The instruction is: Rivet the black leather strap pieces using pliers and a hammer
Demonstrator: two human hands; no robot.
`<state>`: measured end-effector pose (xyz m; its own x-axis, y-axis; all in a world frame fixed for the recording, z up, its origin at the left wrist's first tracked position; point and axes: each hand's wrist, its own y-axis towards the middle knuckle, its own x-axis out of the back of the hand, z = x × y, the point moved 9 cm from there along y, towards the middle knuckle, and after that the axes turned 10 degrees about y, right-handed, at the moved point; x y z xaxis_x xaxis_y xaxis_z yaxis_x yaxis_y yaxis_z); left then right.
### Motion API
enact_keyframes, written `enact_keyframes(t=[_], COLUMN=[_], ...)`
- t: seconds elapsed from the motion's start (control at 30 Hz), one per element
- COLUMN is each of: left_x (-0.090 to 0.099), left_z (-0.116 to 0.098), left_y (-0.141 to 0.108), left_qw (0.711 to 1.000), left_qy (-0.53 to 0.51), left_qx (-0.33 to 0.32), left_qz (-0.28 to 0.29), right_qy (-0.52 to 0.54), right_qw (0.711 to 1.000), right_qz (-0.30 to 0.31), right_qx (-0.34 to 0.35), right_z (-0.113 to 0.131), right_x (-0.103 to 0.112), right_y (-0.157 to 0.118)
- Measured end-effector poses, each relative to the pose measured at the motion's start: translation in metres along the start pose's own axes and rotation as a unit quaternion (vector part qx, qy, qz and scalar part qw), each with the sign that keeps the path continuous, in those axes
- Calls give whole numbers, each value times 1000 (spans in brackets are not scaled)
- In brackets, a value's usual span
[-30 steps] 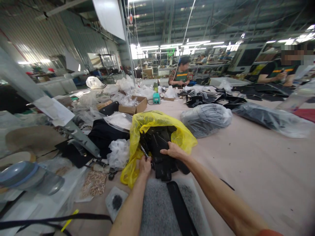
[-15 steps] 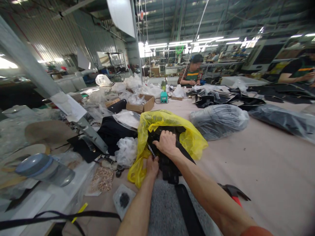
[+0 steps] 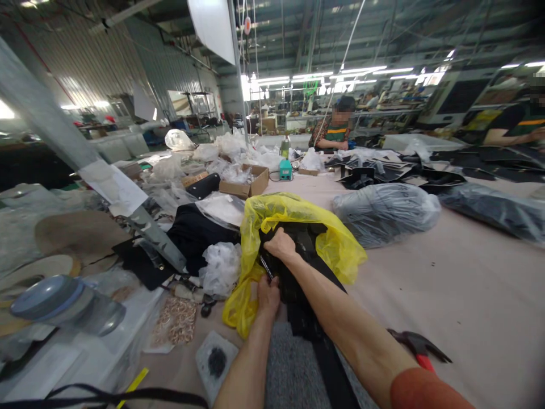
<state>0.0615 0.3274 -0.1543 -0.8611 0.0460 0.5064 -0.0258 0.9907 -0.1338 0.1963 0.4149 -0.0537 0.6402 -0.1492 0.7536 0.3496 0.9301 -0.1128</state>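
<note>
A yellow plastic bag (image 3: 293, 203) lies with its mouth towards me, holding black flat pieces (image 3: 313, 241). My right hand (image 3: 281, 245) is inside the mouth, its fingers curled at the left part of these pieces; the fingertips are partly hidden. Just below it, my left hand (image 3: 268, 295) is closed at the bag's left side, around the lower end of a slim dark shiny tool (image 3: 266, 267) whose kind I cannot make out. Black straps (image 3: 334, 358) run from the bag's mouth over a grey felt-like piece (image 3: 289, 363) in front of me.
A hammer (image 3: 419, 345) with a red handle lies at the right. To the left are a bag of copper-coloured rings (image 3: 176, 321), a small tray of dark bits (image 3: 217, 363), a plastic jar (image 3: 68, 301) and a slanting metal post (image 3: 159, 241). Wrapped bundles (image 3: 387, 213) lie beyond; co-workers (image 3: 338, 125) sit behind.
My right hand has shifted slightly left and deeper into the black pieces, its fingers curling down. My left hand stays by the slim tool. The view has moved slightly.
</note>
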Motion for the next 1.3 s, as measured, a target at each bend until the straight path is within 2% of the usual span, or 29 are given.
enact_keyframes(t=[0.1, 0.27, 0.37, 0.5, 0.67, 0.83, 0.93, 1.03, 1.17, 1.23, 1.3], left_x=[-1, -2, -2, -3, -5, -1, 1, 1, 2, 2, 3], left_z=[0, 0, 1, 2, 6, 0, -2, 0, 2, 2, 2], left_y=[0, 2, 2, 3, 5, 3, 3, 5, 8, 8, 7], left_qw=[1000, 1000, 1000, 1000, 1000, 1000, 999, 999, 997, 997, 997], left_qy=[-6, -1, 12, 17, 3, 19, 35, 47, 72, 73, 72], left_qx=[0, -15, -11, -15, -12, -15, -14, -19, -15, -15, -14], left_qz=[4, 3, 5, 6, 6, 1, -4, -9, -22, -23, -23], right_qy=[19, 35, 46, 59, 61, 56, 54, 56, 72, 88, 104], right_qw=[1000, 997, 995, 994, 993, 992, 992, 994, 995, 993, 991], right_qz=[14, 43, 44, 24, -21, -64, -85, -80, -21, -12, -34], right_qx=[-6, 45, 73, 85, 95, 96, 78, 57, 63, 78, 83], right_z=[-4, 5, 9, 2, -1, -6, -17, -32, -45, -50, -60], right_x=[-11, -22, -21, -6, 24, 52, 57, 51, 45, 54, 70], right_y=[0, -3, -8, -11, -18, -41, -59, -70, -73, -75, -81])
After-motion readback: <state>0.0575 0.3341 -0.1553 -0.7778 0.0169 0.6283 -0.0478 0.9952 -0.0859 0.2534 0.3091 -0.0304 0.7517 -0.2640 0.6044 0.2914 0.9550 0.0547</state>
